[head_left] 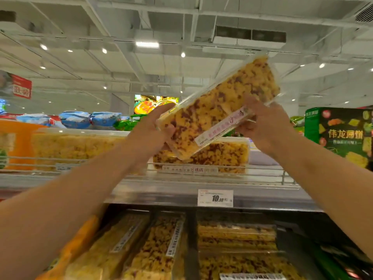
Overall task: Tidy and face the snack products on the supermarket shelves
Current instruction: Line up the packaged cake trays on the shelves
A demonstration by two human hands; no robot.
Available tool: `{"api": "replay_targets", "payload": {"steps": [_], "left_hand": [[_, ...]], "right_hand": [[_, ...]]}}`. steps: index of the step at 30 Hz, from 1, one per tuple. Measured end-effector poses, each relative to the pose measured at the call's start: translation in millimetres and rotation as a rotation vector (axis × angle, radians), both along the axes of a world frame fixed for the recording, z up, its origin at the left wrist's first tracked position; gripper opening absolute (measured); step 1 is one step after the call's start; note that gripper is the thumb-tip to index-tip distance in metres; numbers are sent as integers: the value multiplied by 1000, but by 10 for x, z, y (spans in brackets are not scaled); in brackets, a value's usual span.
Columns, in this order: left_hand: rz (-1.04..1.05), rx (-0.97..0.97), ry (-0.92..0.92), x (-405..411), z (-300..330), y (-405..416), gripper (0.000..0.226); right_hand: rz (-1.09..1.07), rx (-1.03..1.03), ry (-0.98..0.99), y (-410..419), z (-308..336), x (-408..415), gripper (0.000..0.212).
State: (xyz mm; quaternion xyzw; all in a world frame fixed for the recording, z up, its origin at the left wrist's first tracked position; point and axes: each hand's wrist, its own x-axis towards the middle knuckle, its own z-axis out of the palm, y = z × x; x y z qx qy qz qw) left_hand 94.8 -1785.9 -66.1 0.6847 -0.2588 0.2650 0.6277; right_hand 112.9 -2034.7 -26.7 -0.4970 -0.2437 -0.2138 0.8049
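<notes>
I am gripping a clear plastic box of yellow puffed snack cake flecked with dark red bits [220, 106] in both hands: my left hand [153, 128] is curling its fingers [161, 116] round the lower left end, and my right hand [262, 126] is holding the lower right edge, though from behind I cannot tell exactly how its fingers are wrapping the box. I am holding the box tilted, its far end raised toward the ceiling and its long white label strip [222, 126] running diagonally, in the air just above and in front of the top shelf [161, 186]. Directly beneath it, a second box of the same flecked cake [222, 156] is lying flat on that shelf behind the wire rail, with its label facing out. To its left a plain yellow box [76, 144] is sitting square to the edge, and to the right a green carton with printed crackers [339, 136] is standing upright. A price tag [215, 198] is hanging on the shelf lip. On the shelf below, several similar clear boxes [153, 247] are lying at slight angles, some stacked at the right. I judge the facing only partly done: the top row looks mostly orderly, the box I am holding is not yet set down, and the lower row seems to need straightening.
</notes>
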Motion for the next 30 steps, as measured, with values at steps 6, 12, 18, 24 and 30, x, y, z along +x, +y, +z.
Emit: {"api": "replay_targets", "payload": {"steps": [6,12,18,24,30], "left_hand": [[239,320,-126,2,362,138,57],[421,592,-136,147,410,285,57],[650,913,-289,214,457,328,56],[888,1154,-354,319,309,426,57],[1005,1278,-410,342,207,515,50]], "right_hand": [[-82,-78,-5,-449,-81,-1,76],[-340,-493,140,-687,-346,15,77],[-498,-736,95,-684,-488,84,57],[-596,-941,129,-608,-444,122,56],[-598,-1031,157,-493,-457,235,33]]}}
